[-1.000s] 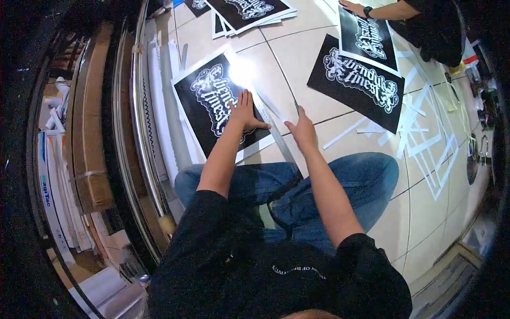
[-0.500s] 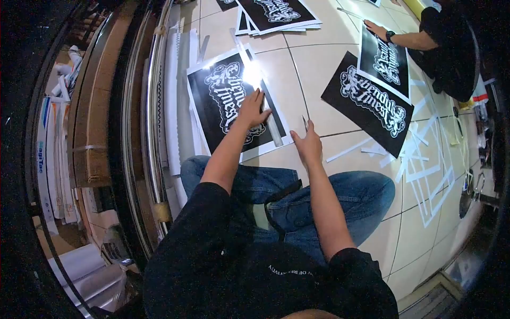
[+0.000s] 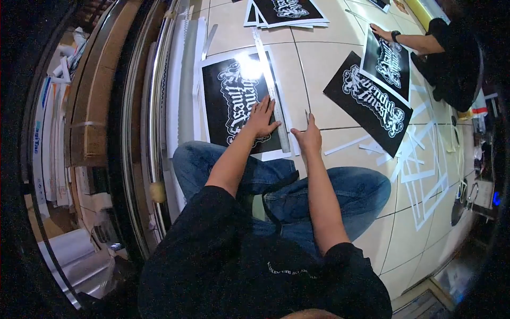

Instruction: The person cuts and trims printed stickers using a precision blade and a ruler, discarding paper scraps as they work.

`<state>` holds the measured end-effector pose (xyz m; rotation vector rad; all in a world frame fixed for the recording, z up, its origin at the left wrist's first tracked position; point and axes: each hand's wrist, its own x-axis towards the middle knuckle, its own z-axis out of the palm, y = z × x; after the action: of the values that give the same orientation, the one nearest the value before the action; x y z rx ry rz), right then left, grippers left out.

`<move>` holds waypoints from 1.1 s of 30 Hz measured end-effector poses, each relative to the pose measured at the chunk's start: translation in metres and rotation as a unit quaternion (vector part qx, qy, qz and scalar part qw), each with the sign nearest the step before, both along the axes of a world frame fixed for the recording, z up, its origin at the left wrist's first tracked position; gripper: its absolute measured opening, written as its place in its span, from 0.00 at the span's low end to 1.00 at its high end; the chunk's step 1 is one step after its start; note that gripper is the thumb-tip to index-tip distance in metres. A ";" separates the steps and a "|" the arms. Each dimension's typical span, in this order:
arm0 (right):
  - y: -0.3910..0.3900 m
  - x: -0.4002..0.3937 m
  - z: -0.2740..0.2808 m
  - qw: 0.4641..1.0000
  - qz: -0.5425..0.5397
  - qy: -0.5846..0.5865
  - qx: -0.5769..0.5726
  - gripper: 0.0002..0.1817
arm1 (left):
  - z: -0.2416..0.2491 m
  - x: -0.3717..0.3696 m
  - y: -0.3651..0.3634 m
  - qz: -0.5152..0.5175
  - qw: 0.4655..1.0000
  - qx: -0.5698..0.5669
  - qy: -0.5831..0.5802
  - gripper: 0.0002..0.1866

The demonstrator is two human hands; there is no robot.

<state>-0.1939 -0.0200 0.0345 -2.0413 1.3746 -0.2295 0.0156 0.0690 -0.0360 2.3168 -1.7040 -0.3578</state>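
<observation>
A black poster with white lettering [image 3: 218, 87] lies on the floor before my knees, white margins showing on its right and lower sides. Along its right side lies a long metal ruler [image 3: 275, 95], reaching past the poster's top edge. My left hand [image 3: 261, 119] is flat on the print with fingers spread, its thumb at the ruler's edge. To the right of the ruler, my right hand [image 3: 309, 139] is closed on a slim, pointed cutter knife [image 3: 307, 115], point away from me. The hand hides most of the knife.
More printed posters [image 3: 289, 11] are stacked at the top. On the right, a co-worker's hand [image 3: 380, 33] rests on a poster [image 3: 385, 61] overlapping a trimmed black one [image 3: 361, 101]. Cut white strips [image 3: 419, 159] litter the tiles. Metal rollers [image 3: 156, 106] and boxes [image 3: 95, 85] stand left.
The poster has turned to lie straighter before me. The ruler now lies nearer its right edge, and my left hand has moved slightly right and down with it. My right hand still holds the knife.
</observation>
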 end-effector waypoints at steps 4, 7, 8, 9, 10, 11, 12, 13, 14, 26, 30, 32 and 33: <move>-0.022 -0.004 -0.025 0.998 -0.039 -0.043 0.018 0.50 | 0.045 0.013 -0.009 0.002 1.000 0.008 -0.027 0.48; -0.026 -0.003 0.000 0.998 -0.026 0.015 0.054 0.52 | 0.052 0.045 -0.032 -0.010 0.999 -0.037 -0.038 0.46; -0.025 -0.002 0.005 0.998 -0.026 0.019 0.056 0.52 | 0.046 0.061 -0.040 -0.010 0.997 -0.064 -0.044 0.46; -0.024 0.000 0.008 0.997 -0.013 0.021 0.067 0.52 | 0.040 0.079 -0.048 -0.021 0.996 -0.074 -0.055 0.47; -0.026 0.005 0.011 0.997 -0.001 0.024 0.078 0.52 | 0.033 0.093 -0.058 -0.003 0.994 -0.064 -0.084 0.48; -0.027 0.011 0.016 0.996 0.001 0.033 0.084 0.52 | 0.031 0.101 -0.061 -0.012 0.994 -0.046 -0.098 0.49; -0.028 0.019 0.022 0.994 -0.015 0.027 0.102 0.51 | 0.033 0.108 -0.063 -0.020 0.993 -0.028 -0.112 0.50; -0.028 0.027 0.025 0.992 -0.032 0.025 0.123 0.51 | 0.031 0.115 -0.066 -0.018 0.991 -0.033 -0.126 0.51; -0.028 0.034 0.021 0.989 -0.031 0.043 0.136 0.51 | 0.026 0.117 -0.066 -0.015 0.990 -0.033 -0.136 0.52; -0.021 0.039 0.009 0.998 -0.002 0.047 0.050 0.50 | 0.014 0.126 -0.066 -0.014 0.981 -0.075 -0.179 0.49; -0.025 0.039 0.008 0.996 0.022 0.066 0.052 0.52 | 0.023 0.122 -0.065 -0.018 0.982 -0.058 -0.176 0.54; -0.022 0.037 0.004 0.997 0.017 0.057 0.045 0.52 | 0.031 0.118 -0.064 -0.024 0.980 -0.009 -0.195 0.58; -0.021 0.034 0.002 0.999 0.025 0.034 0.028 0.51 | 0.032 0.117 -0.064 -0.027 0.980 -0.004 -0.197 0.58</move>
<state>-0.1597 -0.0413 0.0364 -2.0510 1.3542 -0.0985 0.1328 0.0052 -0.0043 2.4607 -1.9366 0.1094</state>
